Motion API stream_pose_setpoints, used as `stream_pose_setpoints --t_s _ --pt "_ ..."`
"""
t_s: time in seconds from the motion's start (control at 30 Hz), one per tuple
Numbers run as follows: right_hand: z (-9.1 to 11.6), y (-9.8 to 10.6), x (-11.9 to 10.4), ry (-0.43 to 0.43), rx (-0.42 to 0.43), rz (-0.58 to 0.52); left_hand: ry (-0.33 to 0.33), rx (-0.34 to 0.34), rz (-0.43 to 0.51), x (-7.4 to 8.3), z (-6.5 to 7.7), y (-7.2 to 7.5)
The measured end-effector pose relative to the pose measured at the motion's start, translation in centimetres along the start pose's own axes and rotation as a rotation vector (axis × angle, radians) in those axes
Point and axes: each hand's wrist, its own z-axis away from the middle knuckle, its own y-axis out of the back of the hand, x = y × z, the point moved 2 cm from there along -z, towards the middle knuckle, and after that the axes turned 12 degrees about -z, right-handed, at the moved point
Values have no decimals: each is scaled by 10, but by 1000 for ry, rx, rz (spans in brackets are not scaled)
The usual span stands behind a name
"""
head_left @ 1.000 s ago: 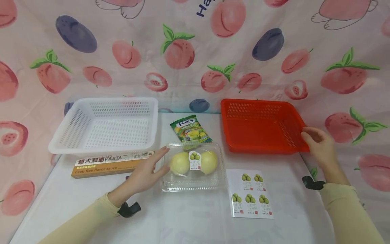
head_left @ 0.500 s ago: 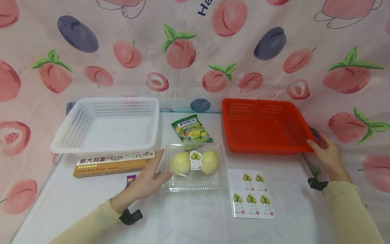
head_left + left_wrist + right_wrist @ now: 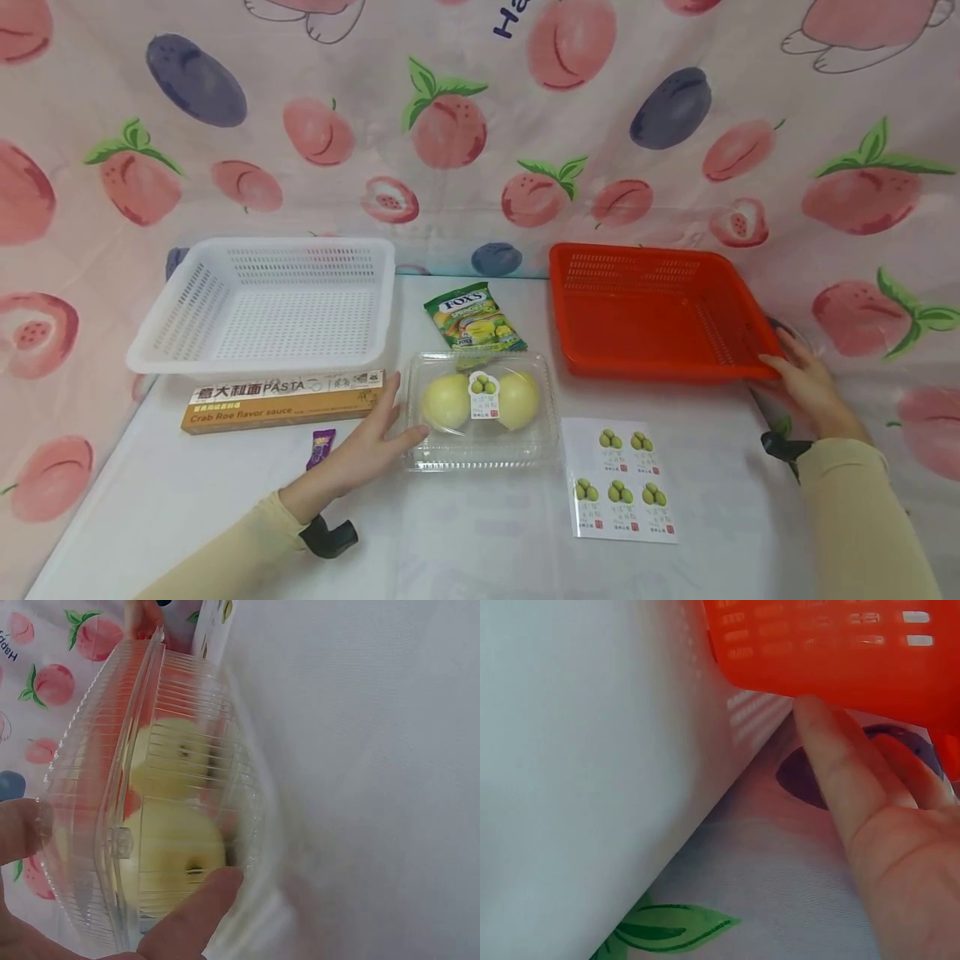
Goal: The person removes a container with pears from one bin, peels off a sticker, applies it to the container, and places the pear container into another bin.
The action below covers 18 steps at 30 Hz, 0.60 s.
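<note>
In the head view, a clear plastic clamshell box [image 3: 480, 454] holds two pale yellow-green, pear-like fruits [image 3: 444, 402], with a label [image 3: 483, 398] on its lid. My left hand [image 3: 363, 450] rests at the box's left side, its thumb and fingers spread apart and fairly straight. Seen from the left wrist, fingertips [image 3: 225, 881] touch the clear wall. At the far right, my right hand [image 3: 813, 392] is against the right corner of a red basket [image 3: 660, 367]. From the right wrist, its extended fingers [image 3: 832, 757] reach the basket's lower outer side.
A white basket [image 3: 258, 364] stands back left, with a pasta box [image 3: 281, 402] before it. The purple wrapped packet [image 3: 321, 447] lies near my left wrist. Behind the clamshell lies a green Fox's candy bag [image 3: 476, 317]. A sticker sheet [image 3: 621, 479] is at right.
My right hand has shifted a little rightward and lower at the red basket's corner. The left hand has stayed by the clamshell, and more of the purple packet shows. The view has shifted slightly.
</note>
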Motion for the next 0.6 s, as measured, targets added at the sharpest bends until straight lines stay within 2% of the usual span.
stream_pose_setpoints --t_s 0.17,0.27,0.43,0.53,0.6 --pt "-1 0 0 -53 -27 -12 17 -38 64 -7 -3 -2" --pt "0 2 1 -87 -78 -122 37 -80 129 -12 -4 -4" --pt "2 6 2 -134 -174 -390 87 -115 223 -16 -6 -8" --pt "3 7 2 -154 -185 -439 117 -123 275 -16 -6 -9" --pt "2 6 1 -158 -190 -413 129 -122 314 -15 -6 -9"
